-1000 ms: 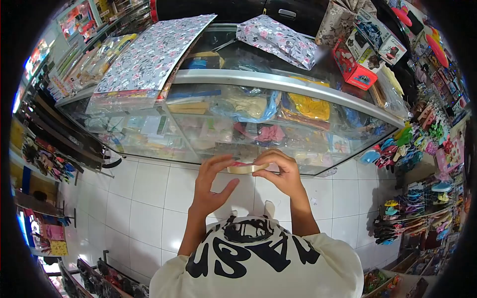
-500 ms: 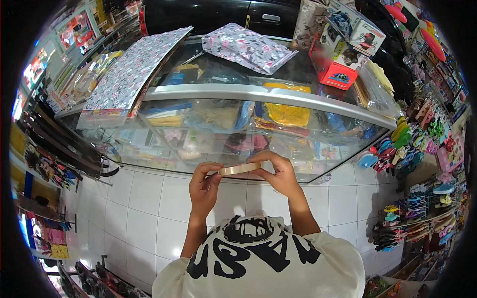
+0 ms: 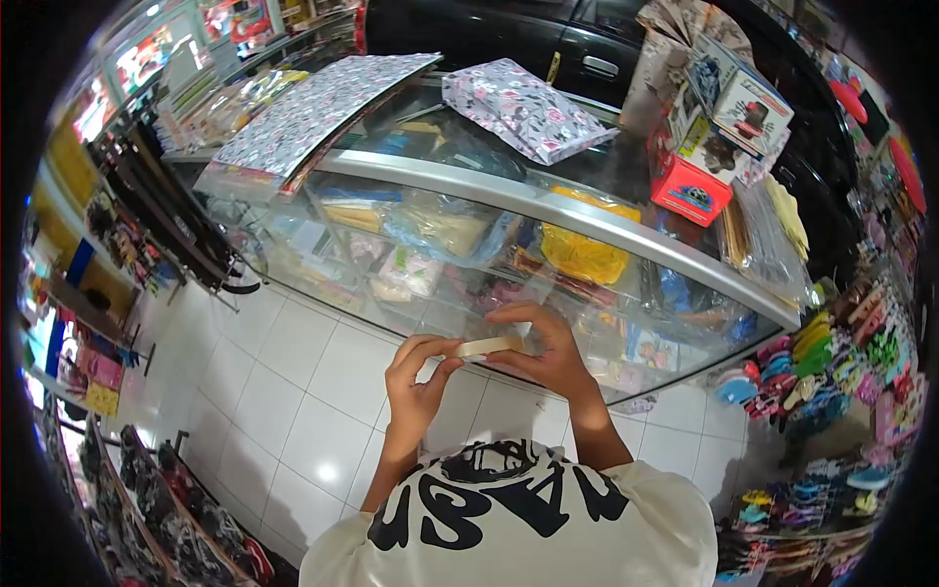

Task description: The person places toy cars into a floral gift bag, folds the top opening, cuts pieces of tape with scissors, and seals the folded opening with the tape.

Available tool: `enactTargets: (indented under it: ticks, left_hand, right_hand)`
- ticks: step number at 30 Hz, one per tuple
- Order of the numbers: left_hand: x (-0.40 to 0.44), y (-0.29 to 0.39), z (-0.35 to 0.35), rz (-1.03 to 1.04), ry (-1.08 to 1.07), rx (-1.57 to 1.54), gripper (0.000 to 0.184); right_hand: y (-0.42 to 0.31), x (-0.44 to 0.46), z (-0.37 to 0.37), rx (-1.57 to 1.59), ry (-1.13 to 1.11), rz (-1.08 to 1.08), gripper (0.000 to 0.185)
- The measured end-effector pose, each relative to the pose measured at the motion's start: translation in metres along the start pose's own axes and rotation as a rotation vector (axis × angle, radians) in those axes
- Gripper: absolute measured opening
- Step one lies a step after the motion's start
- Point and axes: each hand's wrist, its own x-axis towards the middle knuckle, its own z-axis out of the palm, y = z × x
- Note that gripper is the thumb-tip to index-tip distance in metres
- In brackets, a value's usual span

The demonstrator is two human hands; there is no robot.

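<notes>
Over tiles point(image 3: 328, 367) by a glass counter point(image 3: 479, 183), left hand point(image 3: 415, 380) pinches tape point(image 3: 484, 346), right hand point(image 3: 558, 360) gapes.

The wide head view looks forward and steeply down from above the shirt point(image 3: 528, 553), near the left hand point(image 3: 415, 383) and right hand point(image 3: 556, 354), facing the counter point(image 3: 548, 203).

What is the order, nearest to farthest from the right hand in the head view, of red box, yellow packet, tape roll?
From the right hand:
1. Tape roll, just left.
2. Yellow packet, inside the glass case.
3. Red box, atop the case's right part.
</notes>
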Motion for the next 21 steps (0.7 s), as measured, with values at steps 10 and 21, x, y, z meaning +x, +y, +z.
enactTargets:
  ticks: [10, 21]
  left_hand:
    - [-0.015, 0.001, 0.009, -0.051, -0.001, -0.066, 0.026]
    - [-0.009, 0.014, 0.003, -0.061, -0.183, 0.073, 0.034]
  right_hand:
    - [0.02, -0.009, -0.013, 0.097, -0.07, 0.038, 0.026]
    - [0.012, -0.005, -0.016, 0.043, -0.114, -0.042, 0.029]
